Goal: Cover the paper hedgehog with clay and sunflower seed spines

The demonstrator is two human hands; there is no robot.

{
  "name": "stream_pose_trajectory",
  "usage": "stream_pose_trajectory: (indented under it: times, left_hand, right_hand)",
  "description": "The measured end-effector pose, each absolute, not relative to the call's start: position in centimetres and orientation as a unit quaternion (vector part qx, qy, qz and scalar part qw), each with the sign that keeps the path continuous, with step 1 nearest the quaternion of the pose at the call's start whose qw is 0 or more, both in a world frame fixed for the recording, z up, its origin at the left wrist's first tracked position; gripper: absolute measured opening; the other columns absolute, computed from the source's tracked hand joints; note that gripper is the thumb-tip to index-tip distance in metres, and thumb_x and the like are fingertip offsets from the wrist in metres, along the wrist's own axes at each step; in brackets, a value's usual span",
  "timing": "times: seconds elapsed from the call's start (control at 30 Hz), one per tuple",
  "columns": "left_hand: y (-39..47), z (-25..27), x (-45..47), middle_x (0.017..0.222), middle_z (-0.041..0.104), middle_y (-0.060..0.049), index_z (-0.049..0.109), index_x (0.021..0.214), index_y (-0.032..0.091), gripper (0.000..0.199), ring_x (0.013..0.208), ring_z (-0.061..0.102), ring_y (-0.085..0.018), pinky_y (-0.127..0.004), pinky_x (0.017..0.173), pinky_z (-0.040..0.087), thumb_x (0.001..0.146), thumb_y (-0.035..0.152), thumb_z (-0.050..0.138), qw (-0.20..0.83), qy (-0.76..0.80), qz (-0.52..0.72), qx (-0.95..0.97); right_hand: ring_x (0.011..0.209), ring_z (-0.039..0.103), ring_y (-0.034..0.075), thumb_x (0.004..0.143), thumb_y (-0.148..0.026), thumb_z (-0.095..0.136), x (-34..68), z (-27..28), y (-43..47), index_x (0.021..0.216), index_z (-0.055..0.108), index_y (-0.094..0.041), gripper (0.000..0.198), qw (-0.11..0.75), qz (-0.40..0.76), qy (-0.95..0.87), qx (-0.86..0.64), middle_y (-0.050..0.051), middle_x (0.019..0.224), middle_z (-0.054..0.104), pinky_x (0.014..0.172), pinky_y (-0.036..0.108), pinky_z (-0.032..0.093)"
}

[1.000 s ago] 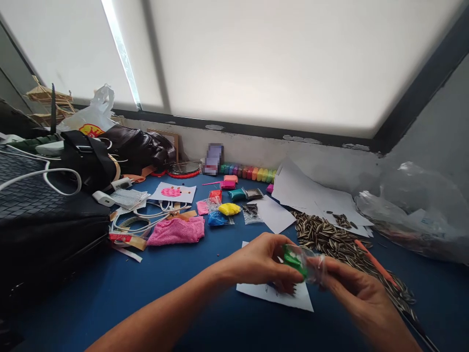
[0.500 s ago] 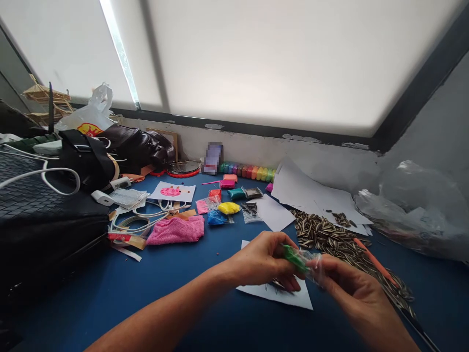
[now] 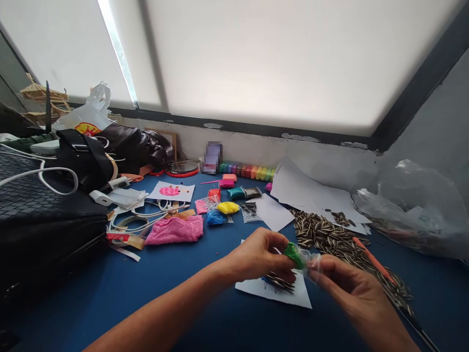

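Between my two hands is a small clear plastic bag with green modelling clay [image 3: 294, 255] in it. My left hand [image 3: 262, 256] is closed on the clay end, fingers pinched against the green. My right hand [image 3: 346, 283] pinches the clear end of the plastic bag [image 3: 311, 264]. Under my left hand lies a sheet of white paper [image 3: 298, 298]. On it several striped sunflower seeds [image 3: 282, 282] are grouped over a bit of blue, with short drawn lines below; my left hand partly covers them.
A heap of sunflower seeds [image 3: 326, 234] with an orange stick [image 3: 373, 261] lies to the right. Beyond are white sheets [image 3: 308, 190] and clay packets such as a yellow one [image 3: 227, 208]. A pink cloth [image 3: 175, 231], cables and a black bag [image 3: 47, 230] fill the left.
My left fingers have shifted back a little on the bag, so more green clay and more of the seeds on the paper show. Both hands still hold the bag.
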State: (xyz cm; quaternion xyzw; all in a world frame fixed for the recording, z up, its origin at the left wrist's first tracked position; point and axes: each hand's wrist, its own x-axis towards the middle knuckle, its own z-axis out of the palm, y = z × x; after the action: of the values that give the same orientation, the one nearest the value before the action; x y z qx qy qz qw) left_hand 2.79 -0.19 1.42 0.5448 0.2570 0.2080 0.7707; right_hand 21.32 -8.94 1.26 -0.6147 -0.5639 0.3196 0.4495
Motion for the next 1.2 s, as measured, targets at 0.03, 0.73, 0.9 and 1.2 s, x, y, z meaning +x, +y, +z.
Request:
stream_pose_trajectory:
  times: [0.03,0.73,0.9,1.2]
  left_hand:
    - [-0.2,1.4,2.8,0.067,0.068,-0.003,0.066,0.078,0.010,0.029,0.062,0.065,-0.012,-0.027,0.068,0.054,0.062,0.030,0.081,0.773,0.256,0.209,0.541]
    - [-0.4,0.8,3.0,0.063,0.065,-0.001,0.061,0.083,0.012,0.022,0.057,0.064,-0.012,-0.026,0.060,0.054,0.065,0.015,0.074,0.744,0.268,0.201,0.578]
    - [-0.4,1.4,2.7,0.062,0.064,-0.002,0.065,0.084,0.011,0.047,0.058,0.063,-0.011,-0.028,0.065,0.054,0.059,0.044,0.085,0.762,0.258,0.176,0.567]
    - [-0.8,2.1,3.0,0.060,0.063,-0.002,0.063,0.074,0.010,0.059,0.054,0.061,-0.012,-0.027,0.059,0.051,0.047,0.056,0.088,0.760,0.280,0.195,0.552]
  right_hand:
    - [0.072,0.067,0.020,0.070,-0.049,0.078,21.5,1.0,-9.0,0.076,0.079,-0.025,0.025,0.448,0.321,-0.564,-0.614,0.003,0.076,0.072,0.067,0.024,0.056]
    - [0.066,0.065,0.017,0.082,-0.048,0.069,20.8,1.5,-9.4,0.082,0.077,-0.025,0.025,0.397,0.184,-0.689,-0.578,0.004,0.079,0.070,0.059,0.022,0.053]
    - [0.073,0.068,0.018,0.085,-0.043,0.068,21.2,1.2,-9.4,0.088,0.077,-0.025,0.020,0.390,0.152,-0.715,-0.559,0.005,0.085,0.070,0.062,0.022,0.055]
    - [0.063,0.062,0.015,0.090,-0.034,0.060,20.2,1.7,-9.6,0.082,0.073,-0.026,0.017,0.369,0.115,-0.735,-0.557,0.004,0.079,0.066,0.058,0.025,0.052]
